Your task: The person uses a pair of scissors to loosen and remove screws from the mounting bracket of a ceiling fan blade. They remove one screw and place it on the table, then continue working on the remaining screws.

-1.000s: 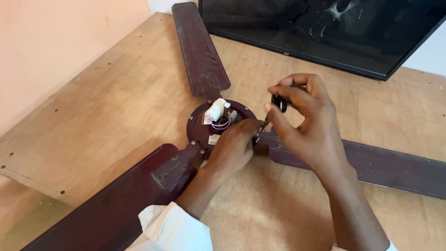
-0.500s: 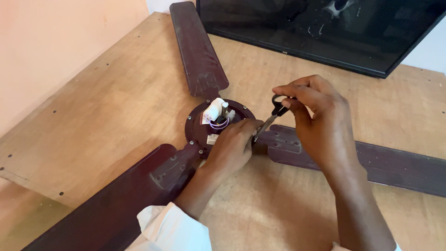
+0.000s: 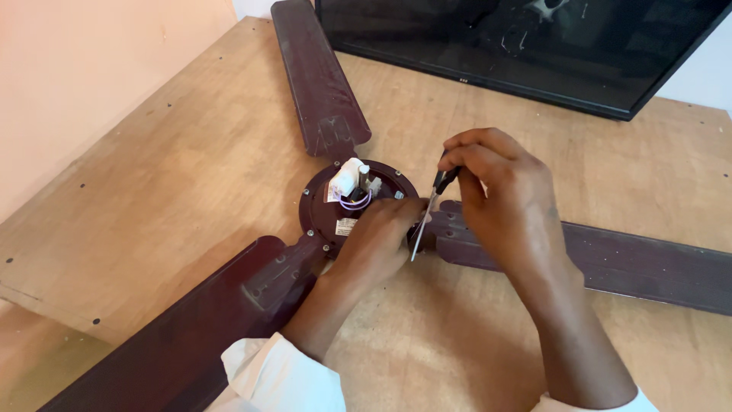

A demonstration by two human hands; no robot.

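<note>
A dark brown ceiling fan lies flat on a wooden table, its round motor hub [image 3: 324, 206] showing a white capacitor [image 3: 347, 177] and purple wires. My left hand [image 3: 381, 236] rests on the hub's right rim, fingers curled against it. My right hand [image 3: 507, 194] grips a screwdriver [image 3: 428, 207] by its black handle; the metal shaft slants down to the hub's edge beside my left fingers. Three blades spread out: one far [image 3: 316, 84], one near left [image 3: 183, 336], one right [image 3: 656, 263].
The wooden table [image 3: 168, 183] carries a large black flat screen [image 3: 526, 46] lying at its far right. A peach wall [image 3: 91, 69] borders the table on the left. The table's near-left corner drops off by the floor.
My right hand has dropped lower and nearer the hub, bringing the screwdriver tip down to the rim by my left fingers. My left hand stays on the hub.
</note>
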